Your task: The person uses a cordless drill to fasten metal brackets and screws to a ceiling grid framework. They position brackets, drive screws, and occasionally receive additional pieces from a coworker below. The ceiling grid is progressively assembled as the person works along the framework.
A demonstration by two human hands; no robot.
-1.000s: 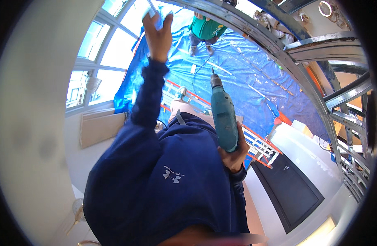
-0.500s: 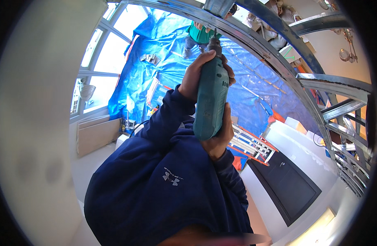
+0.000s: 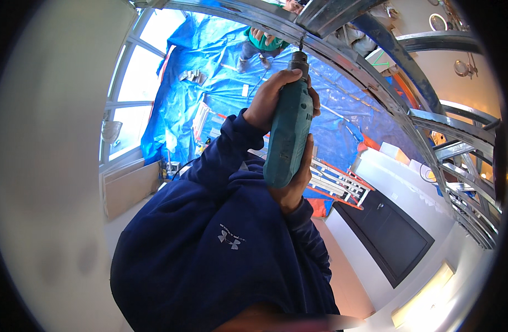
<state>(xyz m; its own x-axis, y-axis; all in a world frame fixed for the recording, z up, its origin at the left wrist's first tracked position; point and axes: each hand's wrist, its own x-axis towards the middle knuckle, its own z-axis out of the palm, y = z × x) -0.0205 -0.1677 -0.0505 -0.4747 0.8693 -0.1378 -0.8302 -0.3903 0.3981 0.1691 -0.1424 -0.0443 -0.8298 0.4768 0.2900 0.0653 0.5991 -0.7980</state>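
Beside the beam (image 3: 343,60), the drill (image 3: 288,133) is gripped by the left hand (image 3: 266,99) near the chuck (image 3: 300,62) and by the right hand (image 3: 294,191) at the rear. Probably rigid and heavy, it is best supported at both.

The left hand (image 3: 267,99), raised apart at 11 o'clock one second earlier, is now closed around the front of the drill (image 3: 288,130). The drill has advanced toward 12 o'clock, its bit (image 3: 301,43) now overlapping the metal beam (image 3: 334,52); contact cannot be confirmed. Drill axis has shifted from an 11 o'clock lean to a slight 1 o'clock lean.
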